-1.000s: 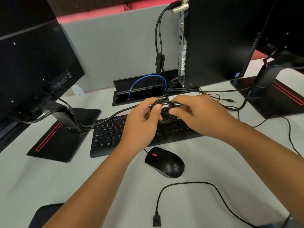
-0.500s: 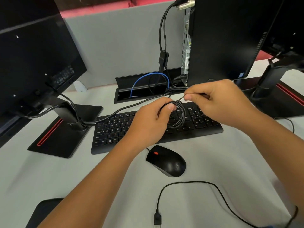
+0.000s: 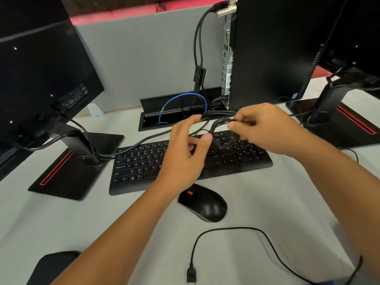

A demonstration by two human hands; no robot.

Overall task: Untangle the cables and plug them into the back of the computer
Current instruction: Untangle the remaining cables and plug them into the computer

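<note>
Above the black keyboard (image 3: 191, 161) on the pale grey desk (image 3: 82, 223), the right hand (image 3: 265, 128) is pinching a tangled bundle of thin black cables (image 3: 221, 130), while the left hand (image 3: 187, 153) is hovering beside it, fingers loosely spread, near the upright black computer tower (image 3: 271, 48).

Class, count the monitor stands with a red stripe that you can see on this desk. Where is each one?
2. One stand sits left of the keyboard; the other stand sits at the right edge, partly behind the right hand.

Motion-blurred left hand (image 3: 186, 153); keyboard (image 3: 144, 165) part-hidden.
</note>
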